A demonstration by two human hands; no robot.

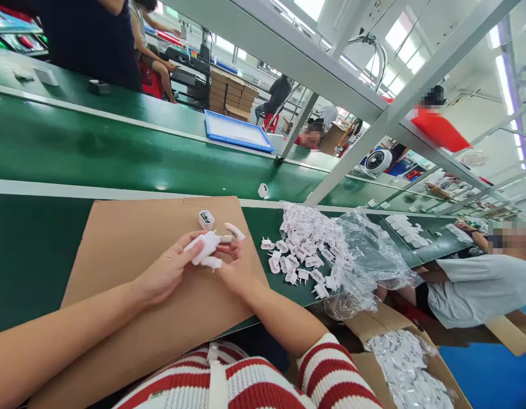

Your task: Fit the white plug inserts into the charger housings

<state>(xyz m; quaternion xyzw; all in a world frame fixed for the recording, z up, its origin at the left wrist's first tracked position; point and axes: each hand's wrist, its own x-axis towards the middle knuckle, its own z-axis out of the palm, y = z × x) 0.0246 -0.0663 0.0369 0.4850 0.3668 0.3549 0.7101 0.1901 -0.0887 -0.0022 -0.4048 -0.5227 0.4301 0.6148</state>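
Note:
My left hand (pixel 167 272) and my right hand (pixel 233 267) meet over a brown cardboard sheet (pixel 118 250) on the green bench. Both pinch a white plastic plug housing (pixel 205 246) between them, the left at its left end, the right from below and behind. The right fingers wear white finger cots (pixel 234 230). An open white plug shell (pixel 206 218) stands on the cardboard just beyond the hands. A heap of small white plug parts (pixel 305 250) lies on clear plastic film to the right.
A green conveyor belt (pixel 96 150) runs behind the bench with one white part (pixel 263 190) on its edge. A blue tray (pixel 237 132) lies beyond. A cardboard box of bagged white parts (pixel 410 369) sits lower right. Other people work across and at right.

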